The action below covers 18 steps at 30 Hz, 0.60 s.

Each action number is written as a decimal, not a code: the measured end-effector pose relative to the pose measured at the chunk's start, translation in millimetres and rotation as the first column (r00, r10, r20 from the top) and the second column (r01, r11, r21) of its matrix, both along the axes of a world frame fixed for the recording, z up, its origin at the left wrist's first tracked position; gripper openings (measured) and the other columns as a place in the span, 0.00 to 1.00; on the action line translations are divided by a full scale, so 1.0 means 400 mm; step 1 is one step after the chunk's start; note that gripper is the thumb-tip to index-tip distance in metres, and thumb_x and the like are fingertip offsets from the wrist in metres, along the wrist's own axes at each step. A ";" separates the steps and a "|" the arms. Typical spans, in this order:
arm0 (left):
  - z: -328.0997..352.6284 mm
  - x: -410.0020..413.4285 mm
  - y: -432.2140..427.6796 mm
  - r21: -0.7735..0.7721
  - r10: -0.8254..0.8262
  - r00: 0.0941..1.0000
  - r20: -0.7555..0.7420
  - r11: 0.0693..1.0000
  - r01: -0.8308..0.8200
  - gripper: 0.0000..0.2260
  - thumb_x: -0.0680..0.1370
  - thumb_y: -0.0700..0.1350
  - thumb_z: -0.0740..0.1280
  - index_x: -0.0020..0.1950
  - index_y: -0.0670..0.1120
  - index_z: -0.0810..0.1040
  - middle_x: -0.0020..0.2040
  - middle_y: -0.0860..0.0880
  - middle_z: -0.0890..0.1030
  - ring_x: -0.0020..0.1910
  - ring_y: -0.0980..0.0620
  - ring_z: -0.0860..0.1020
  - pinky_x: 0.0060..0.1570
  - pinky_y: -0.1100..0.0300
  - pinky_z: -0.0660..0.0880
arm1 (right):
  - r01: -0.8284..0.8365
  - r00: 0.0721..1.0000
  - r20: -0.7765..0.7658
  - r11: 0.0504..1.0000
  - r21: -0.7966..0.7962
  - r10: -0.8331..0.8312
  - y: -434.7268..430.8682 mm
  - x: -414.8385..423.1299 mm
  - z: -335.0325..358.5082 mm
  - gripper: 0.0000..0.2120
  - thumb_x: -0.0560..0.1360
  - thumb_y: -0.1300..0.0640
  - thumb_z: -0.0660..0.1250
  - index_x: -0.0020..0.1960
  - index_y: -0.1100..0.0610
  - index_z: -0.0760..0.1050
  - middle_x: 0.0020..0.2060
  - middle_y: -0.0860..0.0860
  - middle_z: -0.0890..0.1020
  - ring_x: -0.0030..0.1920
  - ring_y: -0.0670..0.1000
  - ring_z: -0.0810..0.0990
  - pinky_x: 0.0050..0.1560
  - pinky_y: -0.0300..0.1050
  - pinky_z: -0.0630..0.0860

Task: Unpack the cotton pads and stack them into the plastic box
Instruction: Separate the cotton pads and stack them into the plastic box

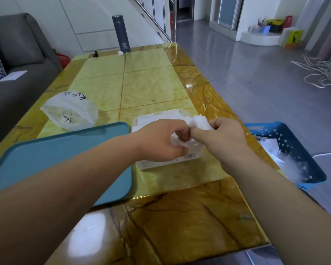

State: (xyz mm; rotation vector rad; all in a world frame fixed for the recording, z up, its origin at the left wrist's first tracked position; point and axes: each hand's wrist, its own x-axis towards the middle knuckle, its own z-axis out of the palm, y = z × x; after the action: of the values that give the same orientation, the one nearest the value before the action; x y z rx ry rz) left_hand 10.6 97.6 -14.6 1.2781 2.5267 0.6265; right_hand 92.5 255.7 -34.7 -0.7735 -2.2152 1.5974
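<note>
A grey sofa (17, 54) borders the far left of the yellow marbled tabletop (151, 83). On the tabletop a translucent bag (70, 109) marked in black handwriting lies on its side. It appears to hold more white pads and sits within easy reach of the left arm. Just nearer is a teal tray (55, 150), with the left forearm crossing above it. At the far edge a dark flask (121, 33) stands upright, well apart from the work. In the middle we find the task itself: the left hand (161, 140) and the right hand (224, 136) meet above the white plastic box (161, 164). Both hands have fingers curled, pinching one bunch of cotton pads (199, 122) held between them just over the box. We read the two-handed grip as a way of separating or squaring the soft pads so they go in as a flat stack rather than a wad. We cannot tell how many pads already lie in the box, since the hands cover it. The box sits squarely in front of the person, a barcode label on its near wall. Just off the tabletop's right edge, a blue basket (287, 142) holds crumpled white material, likely discarded wrapping kept out of the way. Pale rope (321, 73) lies loose on the floor beyond.
</note>
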 end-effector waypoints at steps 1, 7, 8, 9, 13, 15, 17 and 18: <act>0.000 -0.001 -0.002 -0.014 -0.002 1.000 -0.004 1.000 0.002 0.09 0.77 0.48 0.74 0.55 0.53 0.79 0.46 0.62 0.77 0.40 0.78 0.72 0.40 0.79 0.66 | -0.005 1.000 0.022 1.000 0.014 0.005 0.001 -0.002 -0.004 0.18 0.67 0.54 0.80 0.47 0.66 0.80 0.36 0.54 0.77 0.36 0.52 0.76 0.35 0.49 0.71; 0.017 0.006 -0.004 -0.144 -0.048 0.997 -0.062 0.989 0.039 0.12 0.78 0.51 0.72 0.62 0.55 0.82 0.53 0.60 0.78 0.43 0.68 0.72 0.43 0.74 0.66 | -0.038 0.983 0.182 0.972 0.231 -0.005 -0.008 -0.029 0.010 0.12 0.65 0.51 0.79 0.36 0.55 0.77 0.30 0.49 0.75 0.34 0.54 0.76 0.33 0.46 0.69; 0.020 0.006 -0.006 -0.154 -0.060 0.996 -0.058 0.987 0.051 0.13 0.78 0.51 0.72 0.63 0.54 0.82 0.53 0.59 0.77 0.45 0.65 0.73 0.47 0.70 0.68 | -0.050 0.977 0.215 0.960 0.275 -0.010 -0.014 -0.032 0.015 0.10 0.65 0.52 0.77 0.37 0.55 0.78 0.30 0.49 0.75 0.34 0.54 0.76 0.33 0.44 0.67; 0.021 0.005 -0.008 -0.169 -0.075 0.996 -0.057 0.984 0.064 0.14 0.78 0.51 0.72 0.63 0.53 0.82 0.55 0.58 0.78 0.48 0.62 0.74 0.52 0.64 0.72 | -0.063 0.970 0.245 0.950 0.307 -0.015 -0.019 -0.034 0.018 0.08 0.65 0.54 0.76 0.37 0.55 0.77 0.30 0.49 0.75 0.34 0.54 0.75 0.33 0.43 0.66; 0.004 0.007 -0.016 -0.259 -0.083 0.993 -0.082 0.964 0.060 0.15 0.77 0.55 0.71 0.62 0.54 0.81 0.61 0.59 0.74 0.58 0.54 0.76 0.59 0.53 0.75 | -0.119 0.942 0.334 0.903 0.412 -0.028 -0.039 -0.040 0.025 0.09 0.64 0.53 0.73 0.35 0.52 0.73 0.36 0.49 0.74 0.35 0.54 0.73 0.33 0.42 0.63; -0.006 0.008 -0.021 -0.230 -0.085 0.991 -0.103 0.971 0.059 0.14 0.76 0.54 0.71 0.60 0.53 0.81 0.59 0.59 0.75 0.56 0.55 0.77 0.57 0.53 0.76 | -0.144 0.927 0.371 0.864 0.483 -0.053 -0.046 -0.042 0.032 0.10 0.65 0.51 0.73 0.35 0.53 0.72 0.39 0.50 0.75 0.37 0.55 0.74 0.38 0.45 0.66; -0.011 0.005 -0.025 -0.175 -0.072 0.994 -0.084 0.983 0.056 0.13 0.76 0.52 0.72 0.59 0.54 0.82 0.56 0.59 0.77 0.56 0.54 0.77 0.58 0.54 0.76 | -0.172 0.916 0.396 0.830 0.530 -0.063 -0.055 -0.040 0.039 0.10 0.66 0.52 0.71 0.34 0.53 0.71 0.37 0.50 0.74 0.37 0.56 0.74 0.43 0.49 0.68; -0.011 0.003 -0.026 -0.154 -0.066 0.995 -0.070 0.986 0.055 0.13 0.75 0.52 0.72 0.59 0.54 0.82 0.55 0.58 0.78 0.56 0.54 0.77 0.58 0.53 0.76 | -0.186 0.910 0.409 0.819 0.543 -0.065 -0.060 -0.040 0.042 0.09 0.66 0.53 0.71 0.35 0.53 0.70 0.36 0.50 0.74 0.38 0.56 0.74 0.45 0.50 0.69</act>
State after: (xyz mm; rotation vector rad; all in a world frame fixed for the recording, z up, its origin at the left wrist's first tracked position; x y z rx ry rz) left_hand 11.9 87.0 -19.1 1.3407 2.5286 0.3708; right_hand 76.7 231.6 -17.8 -0.9091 -2.8304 0.7194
